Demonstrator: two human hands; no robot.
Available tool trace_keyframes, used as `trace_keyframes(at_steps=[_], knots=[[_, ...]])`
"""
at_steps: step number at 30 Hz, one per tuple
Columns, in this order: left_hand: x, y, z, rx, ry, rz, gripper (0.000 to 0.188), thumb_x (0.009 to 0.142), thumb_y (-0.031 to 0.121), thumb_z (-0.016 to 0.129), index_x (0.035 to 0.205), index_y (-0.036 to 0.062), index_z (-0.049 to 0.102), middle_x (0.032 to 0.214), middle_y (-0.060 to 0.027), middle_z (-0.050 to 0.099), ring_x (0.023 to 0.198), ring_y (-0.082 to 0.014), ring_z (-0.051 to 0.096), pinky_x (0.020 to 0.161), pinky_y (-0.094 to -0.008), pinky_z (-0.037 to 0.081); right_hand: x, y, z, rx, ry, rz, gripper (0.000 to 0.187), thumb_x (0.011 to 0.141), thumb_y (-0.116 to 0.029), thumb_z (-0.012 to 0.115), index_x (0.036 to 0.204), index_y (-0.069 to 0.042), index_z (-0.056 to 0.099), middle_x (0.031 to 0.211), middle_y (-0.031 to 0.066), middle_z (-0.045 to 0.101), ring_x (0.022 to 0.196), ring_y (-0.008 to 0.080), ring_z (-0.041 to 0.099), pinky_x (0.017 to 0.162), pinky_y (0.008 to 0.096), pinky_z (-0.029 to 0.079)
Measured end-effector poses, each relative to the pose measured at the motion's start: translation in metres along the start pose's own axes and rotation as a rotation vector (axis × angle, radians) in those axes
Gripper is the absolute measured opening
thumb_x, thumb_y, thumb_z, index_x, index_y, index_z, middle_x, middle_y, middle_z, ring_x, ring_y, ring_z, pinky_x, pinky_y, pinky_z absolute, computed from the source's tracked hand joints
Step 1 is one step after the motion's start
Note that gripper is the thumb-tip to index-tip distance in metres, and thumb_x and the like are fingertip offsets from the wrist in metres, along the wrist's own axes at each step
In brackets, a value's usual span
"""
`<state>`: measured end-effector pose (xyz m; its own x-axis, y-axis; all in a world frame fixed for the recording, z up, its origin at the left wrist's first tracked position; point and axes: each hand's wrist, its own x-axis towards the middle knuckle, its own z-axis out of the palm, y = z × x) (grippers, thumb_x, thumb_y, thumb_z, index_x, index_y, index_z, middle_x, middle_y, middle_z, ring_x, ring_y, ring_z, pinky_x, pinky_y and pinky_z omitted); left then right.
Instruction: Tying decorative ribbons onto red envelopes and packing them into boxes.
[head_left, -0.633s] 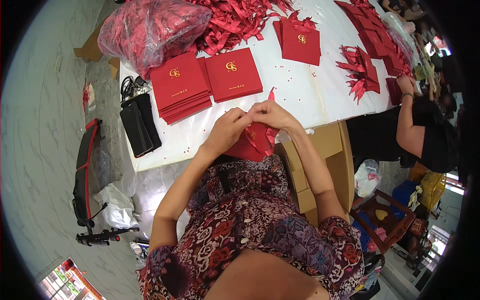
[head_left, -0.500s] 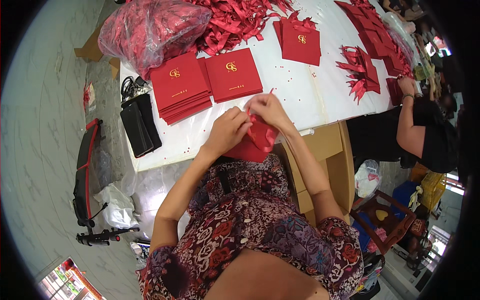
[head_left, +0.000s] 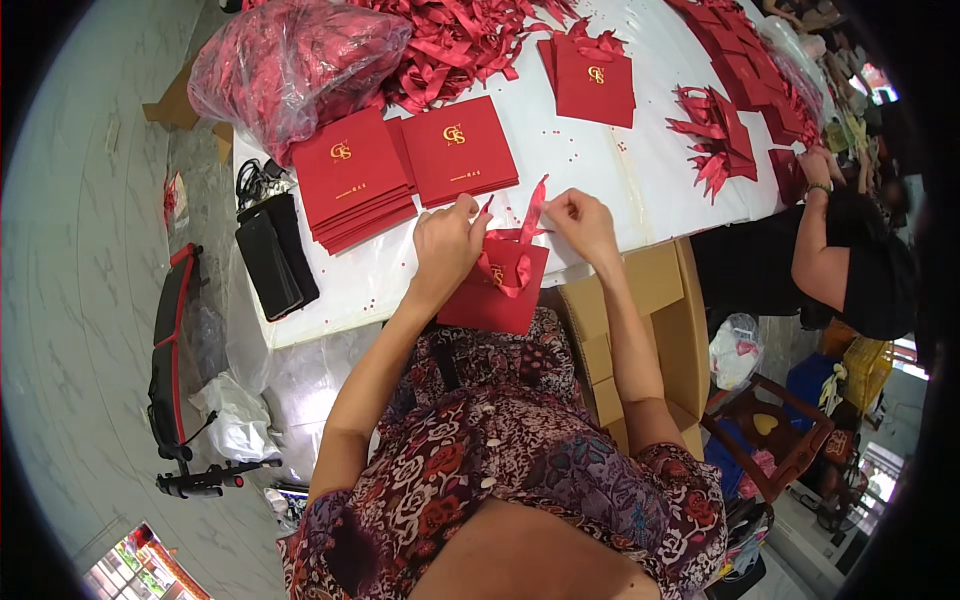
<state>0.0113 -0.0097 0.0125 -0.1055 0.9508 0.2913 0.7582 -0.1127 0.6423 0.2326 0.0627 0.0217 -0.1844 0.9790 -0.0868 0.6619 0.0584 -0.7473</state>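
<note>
A small red paper gift bag [head_left: 490, 312] with a gold emblem leans at the table's near edge, in front of my body. Its red ribbon [head_left: 533, 212] is threaded at the top, with one loop hanging over the front and a length standing up. My left hand [head_left: 447, 250] is closed at the bag's upper left, a dark red ribbon end poking out by its fingertips. On the other side my right hand [head_left: 584, 228] is pinched, fingertips against the upright ribbon; the exact grip is small to see.
Two stacks of flat red bags [head_left: 355, 185] [head_left: 465, 150] lie beyond my hands. A clear plastic sack of red ribbons [head_left: 295, 70] and loose ribbons [head_left: 460, 45] lie behind. Phone [head_left: 268, 262] at left, ribboned bags [head_left: 595, 88] farther back, cardboard box [head_left: 640, 300] at right. Another person's hand [head_left: 818, 170] works far right.
My hands have moved apart, the right one going right and slightly down. The ribbon between them has spread out, and the bag's front shows more fully.
</note>
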Motion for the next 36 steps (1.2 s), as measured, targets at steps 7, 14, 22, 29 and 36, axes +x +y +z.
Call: trace_keyframes(at_steps=[7,14,22,29,36], knots=[[0.013,0.0,0.027,0.234,-0.036,0.075,0.019,0.083,0.022,0.073,0.086,0.0051,0.064,0.073,-0.0129,0.068,0.068,-0.031,0.067,0.064,-0.0405,0.049,-0.006,-0.017,0.026,-0.161,-0.035,0.009,0.028,0.082,-0.03,0.076,0.08,-0.004,0.067,0.07,0.0087,0.067,0.065,0.0236,0.066,0.062,0.0352,0.051],[0.012,0.007,0.033,-0.114,0.044,0.025,0.013,0.085,0.02,0.071,0.086,0.0076,0.066,0.071,-0.0081,0.066,0.061,-0.028,0.064,0.062,-0.0397,0.047,-0.004,-0.006,0.042,0.356,-0.035,-0.072,0.017,0.091,-0.018,0.07,0.092,-0.001,0.067,0.074,0.0053,0.067,0.067,0.0115,0.062,0.063,0.0268,0.05],[0.009,0.004,0.023,-0.209,-0.014,0.063,0.012,0.085,0.018,0.073,0.093,0.0092,0.073,0.077,-0.0074,0.066,0.074,-0.0251,0.064,0.074,-0.0353,0.048,0.0,-0.004,0.04,0.644,-0.219,-0.065,0.018,0.097,-0.015,0.063,0.103,0.002,0.067,0.082,0.0018,0.067,0.074,0.0071,0.06,0.067,0.0218,0.049],[-0.021,-0.002,0.006,-0.606,-0.016,-0.242,0.039,0.088,0.017,0.074,0.122,0.0039,0.059,0.106,-0.0102,0.068,0.098,-0.0172,0.065,0.089,-0.0311,0.05,0.005,-0.003,0.021,0.886,-0.077,0.043,0.015,0.099,-0.016,0.061,0.099,-0.002,0.065,0.076,0.0002,0.063,0.065,0.005,0.054,0.062,0.0203,0.044],[-0.039,0.001,-0.008,-0.827,-0.33,-0.199,0.053,0.082,0.014,0.077,0.128,0.0006,0.053,0.109,-0.0123,0.069,0.1,-0.0196,0.067,0.087,-0.0339,0.053,0.036,0.001,0.022,0.728,0.196,0.015,0.02,0.097,-0.019,0.064,0.098,0.001,0.067,0.077,-0.001,0.062,0.065,0.0051,0.052,0.059,0.0221,0.044]])
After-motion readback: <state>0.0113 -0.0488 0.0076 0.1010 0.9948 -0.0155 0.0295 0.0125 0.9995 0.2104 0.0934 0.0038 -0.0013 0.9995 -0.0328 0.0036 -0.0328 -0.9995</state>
